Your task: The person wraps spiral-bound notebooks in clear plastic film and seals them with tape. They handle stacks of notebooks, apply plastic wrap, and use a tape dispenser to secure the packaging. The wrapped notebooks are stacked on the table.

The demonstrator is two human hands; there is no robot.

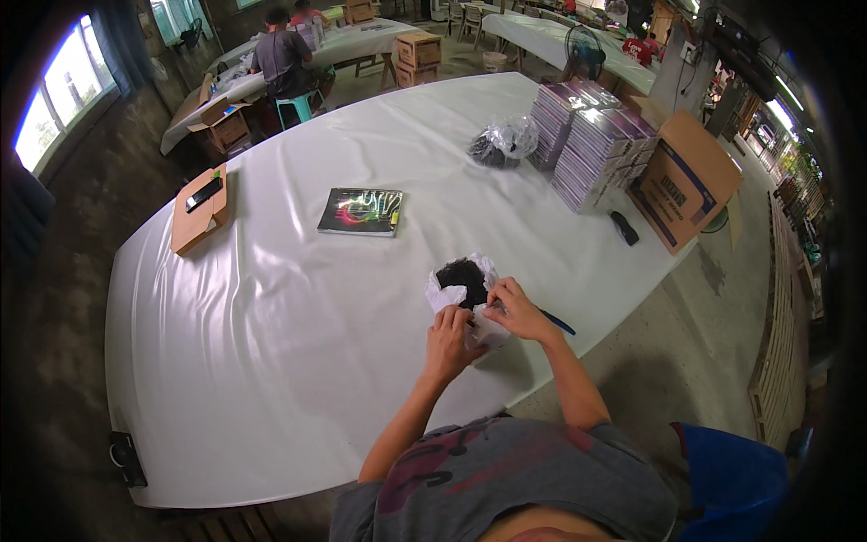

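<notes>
In front of me on the table sits a crumpled white bag (pixel 444 296), its mouth spread wide. A dark black mass (pixel 462 274) fills it; what it consists of is too small to make out. My left hand (pixel 448 343) is closed on the near side of the bag, fingers bent at its rim. At the right side of the rim my right hand (pixel 522 312) pinches the white material. The fingertips of both hands are partly hidden. A slim dark blue tool (pixel 558 322) lies beside my right wrist, its other end hidden by it.
A white-covered table (pixel 271 379) carries a dark glossy book (pixel 361 211), a flat carton (pixel 197 221) with a phone (pixel 204 194), stacked shrink-wrapped packs (pixel 591 149), a clear bag with black contents (pixel 501 144), a black object (pixel 624 228) and an open cardboard box (pixel 677 190). People sit at tables behind.
</notes>
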